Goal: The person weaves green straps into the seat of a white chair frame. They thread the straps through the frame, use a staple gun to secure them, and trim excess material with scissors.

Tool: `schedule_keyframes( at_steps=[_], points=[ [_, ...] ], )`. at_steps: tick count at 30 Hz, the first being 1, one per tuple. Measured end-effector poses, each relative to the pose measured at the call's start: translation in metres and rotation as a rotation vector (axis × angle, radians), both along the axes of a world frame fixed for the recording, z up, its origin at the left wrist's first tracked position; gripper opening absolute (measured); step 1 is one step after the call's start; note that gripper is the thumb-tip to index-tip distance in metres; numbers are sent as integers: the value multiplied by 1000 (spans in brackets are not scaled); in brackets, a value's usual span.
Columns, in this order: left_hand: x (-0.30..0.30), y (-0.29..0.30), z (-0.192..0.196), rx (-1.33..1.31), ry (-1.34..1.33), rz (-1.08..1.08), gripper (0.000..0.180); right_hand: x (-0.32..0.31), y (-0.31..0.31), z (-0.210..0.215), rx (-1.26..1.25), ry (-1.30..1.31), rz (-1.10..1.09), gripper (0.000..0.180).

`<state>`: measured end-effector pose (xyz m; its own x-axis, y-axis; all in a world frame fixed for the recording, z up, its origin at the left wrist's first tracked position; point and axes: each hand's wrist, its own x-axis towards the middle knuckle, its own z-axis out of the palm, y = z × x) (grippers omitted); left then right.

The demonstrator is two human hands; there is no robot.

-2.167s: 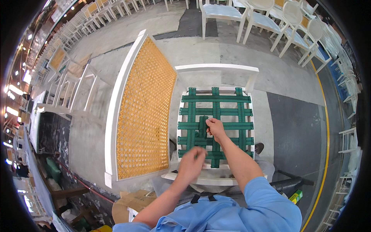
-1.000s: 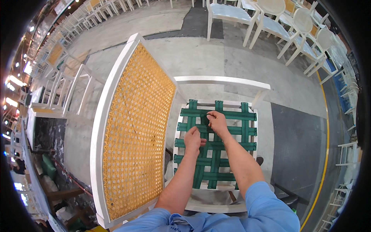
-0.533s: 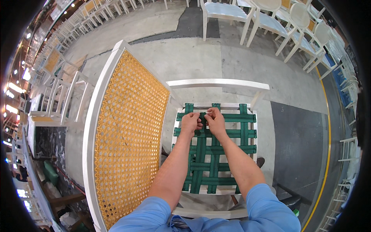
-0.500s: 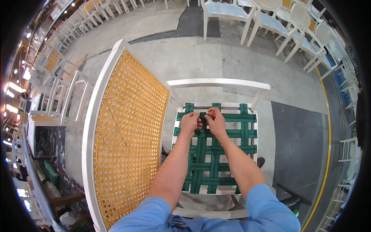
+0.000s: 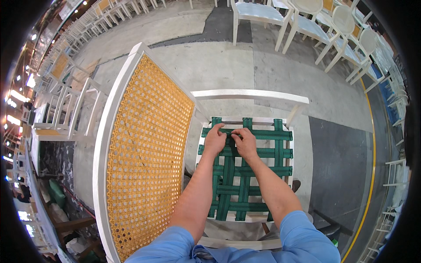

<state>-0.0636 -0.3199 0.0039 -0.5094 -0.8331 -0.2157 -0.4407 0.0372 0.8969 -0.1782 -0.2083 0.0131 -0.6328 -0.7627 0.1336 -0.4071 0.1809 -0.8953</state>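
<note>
A white chair frame (image 5: 250, 94) stands before me, its seat crossed by woven green webbing straps (image 5: 258, 152). One lengthwise green strap (image 5: 227, 168), left of the middle, runs up to my hands near the far side of the seat. My left hand (image 5: 215, 140) is closed at the left edge of this strap, its index finger reaching over the farthest cross strap (image 5: 265, 134). My right hand (image 5: 244, 143) pinches the strap's far end between thumb and fingers, from the right. The fingers partly hide the strap's tip.
A tall yellow cane backrest (image 5: 151, 153) in a white frame rises at the left. White chairs with pale seats (image 5: 258, 12) stand at the far right, and more chair frames (image 5: 81, 109) at the left. Grey floor sheets (image 5: 335, 162) lie right of the chair.
My left hand has turned, and its index finger now reaches farther over the far cross strap. The strap's end sits lower between my hands, and the right hand still pinches it.
</note>
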Motion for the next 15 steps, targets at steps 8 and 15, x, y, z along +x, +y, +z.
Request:
schedule_keyframes(
  at_steps=[8,15],
  points=[
    [-7,17,3,-313,-96,-139,20,-17,5,-3,48,73,41,16],
    [-32,10,-6,-446,-145,31,26,-48,-37,-14,256,260,81,15]
  ],
)
